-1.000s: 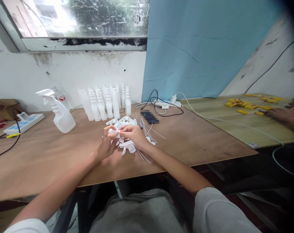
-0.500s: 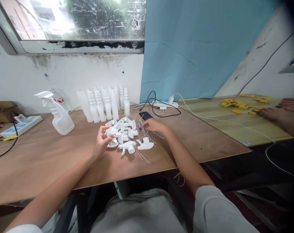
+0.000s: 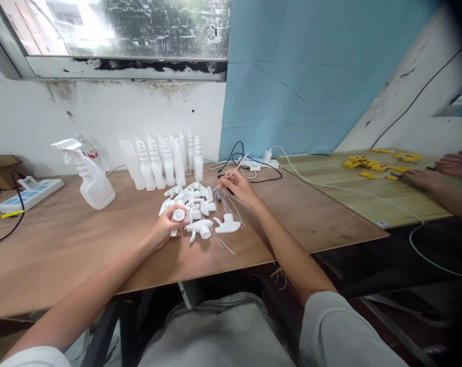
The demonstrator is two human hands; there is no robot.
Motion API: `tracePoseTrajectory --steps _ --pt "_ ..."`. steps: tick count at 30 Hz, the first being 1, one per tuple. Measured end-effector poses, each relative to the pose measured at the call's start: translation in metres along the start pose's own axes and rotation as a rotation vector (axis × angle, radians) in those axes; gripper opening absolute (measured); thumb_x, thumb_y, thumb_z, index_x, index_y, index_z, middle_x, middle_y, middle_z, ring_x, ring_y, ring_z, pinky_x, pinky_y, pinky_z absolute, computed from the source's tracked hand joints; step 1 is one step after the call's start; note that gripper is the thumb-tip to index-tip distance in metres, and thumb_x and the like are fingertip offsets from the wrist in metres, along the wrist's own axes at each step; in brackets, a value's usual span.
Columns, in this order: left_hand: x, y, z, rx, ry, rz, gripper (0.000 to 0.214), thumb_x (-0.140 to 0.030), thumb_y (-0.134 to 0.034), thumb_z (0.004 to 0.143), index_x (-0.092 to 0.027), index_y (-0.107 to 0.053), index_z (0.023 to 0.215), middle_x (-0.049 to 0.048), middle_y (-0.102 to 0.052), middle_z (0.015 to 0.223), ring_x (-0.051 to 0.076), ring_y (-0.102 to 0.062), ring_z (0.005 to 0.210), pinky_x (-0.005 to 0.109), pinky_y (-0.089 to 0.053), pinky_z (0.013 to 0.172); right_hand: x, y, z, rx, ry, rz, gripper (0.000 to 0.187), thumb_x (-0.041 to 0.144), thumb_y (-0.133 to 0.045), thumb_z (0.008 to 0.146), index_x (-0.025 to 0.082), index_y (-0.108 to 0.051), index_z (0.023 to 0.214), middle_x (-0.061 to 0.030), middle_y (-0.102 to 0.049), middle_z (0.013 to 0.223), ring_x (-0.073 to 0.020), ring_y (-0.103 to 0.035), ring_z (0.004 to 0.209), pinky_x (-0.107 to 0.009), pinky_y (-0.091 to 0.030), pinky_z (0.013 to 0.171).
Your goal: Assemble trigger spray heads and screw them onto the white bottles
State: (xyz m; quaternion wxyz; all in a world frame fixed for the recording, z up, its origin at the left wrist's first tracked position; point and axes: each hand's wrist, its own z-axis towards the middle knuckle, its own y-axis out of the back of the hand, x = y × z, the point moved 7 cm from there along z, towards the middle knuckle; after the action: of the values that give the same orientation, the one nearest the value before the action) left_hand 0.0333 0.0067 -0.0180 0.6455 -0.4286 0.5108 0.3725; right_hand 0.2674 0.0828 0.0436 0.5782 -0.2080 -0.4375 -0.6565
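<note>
My left hand (image 3: 166, 227) is closed around a white trigger spray head (image 3: 178, 215), its round collar opening turned up toward me. Beyond and to the right of it lies a pile of white spray heads (image 3: 204, 206) on the brown table. My right hand (image 3: 236, 184) pinches a thin translucent tube (image 3: 243, 162), which points up and away from the fingers. Below that hand several loose dip tubes (image 3: 231, 204) lie spread beside the pile. A dark phone (image 3: 226, 189) is partly covered by my right hand.
White empty-necked bottles (image 3: 164, 165) stand in a group by the wall. One bottle with a spray head (image 3: 95, 181) stands left of them. Power strips (image 3: 30, 196) and cables lie at both sides. At the right table, another person's hands (image 3: 425, 178) are near yellow pieces (image 3: 368, 164).
My right hand has lifted a tube from the loose ones. My left hand has come slightly nearer and turned the spray head so its opening faces me.
</note>
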Motion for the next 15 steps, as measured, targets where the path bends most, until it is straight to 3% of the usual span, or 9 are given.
tracePoseTrajectory --steps 3,8,11,15 --pt "0.002 -0.003 -0.001 0.021 0.019 0.003 0.032 -0.024 -0.081 0.063 -0.017 -0.054 0.079 -0.0054 -0.050 0.067 0.002 -0.038 0.044 0.015 -0.025 0.038 0.031 -0.039 -0.010 0.042 0.047 0.429 0.024 0.040 -0.058 0.087 0.022 -0.044 0.094 -0.0031 -0.069 0.086 -0.0169 -0.068 0.071 -0.035 -0.056 0.072" --pt "0.005 -0.006 -0.003 0.048 0.081 -0.029 0.034 -0.024 -0.081 0.062 -0.017 -0.052 0.076 -0.0083 -0.044 0.053 0.003 -0.032 0.038 0.015 -0.020 0.034 0.070 -0.093 -0.031 0.175 0.029 0.609 0.034 0.048 -0.064 0.083 0.022 -0.044 0.092 -0.0015 -0.070 0.079 -0.0155 -0.067 0.065 -0.034 -0.056 0.068" --pt "0.007 -0.005 -0.003 0.038 0.112 -0.054 0.036 -0.023 -0.082 0.060 -0.018 -0.051 0.076 -0.0088 -0.044 0.051 0.003 -0.032 0.038 0.014 -0.019 0.034 0.077 -0.101 -0.035 0.169 0.028 0.568 0.036 0.052 -0.063 0.083 0.022 -0.045 0.092 -0.0016 -0.069 0.080 -0.0148 -0.066 0.066 -0.033 -0.055 0.069" --pt "0.007 -0.007 -0.003 0.049 0.120 -0.062 0.036 -0.022 -0.081 0.059 -0.017 -0.051 0.077 -0.0074 -0.049 0.056 0.002 -0.033 0.038 0.015 -0.019 0.034 0.080 -0.093 -0.034 0.081 0.075 0.533 0.034 0.051 -0.062 0.084 0.023 -0.044 0.091 -0.0008 -0.068 0.079 -0.0136 -0.066 0.066 -0.030 -0.054 0.069"
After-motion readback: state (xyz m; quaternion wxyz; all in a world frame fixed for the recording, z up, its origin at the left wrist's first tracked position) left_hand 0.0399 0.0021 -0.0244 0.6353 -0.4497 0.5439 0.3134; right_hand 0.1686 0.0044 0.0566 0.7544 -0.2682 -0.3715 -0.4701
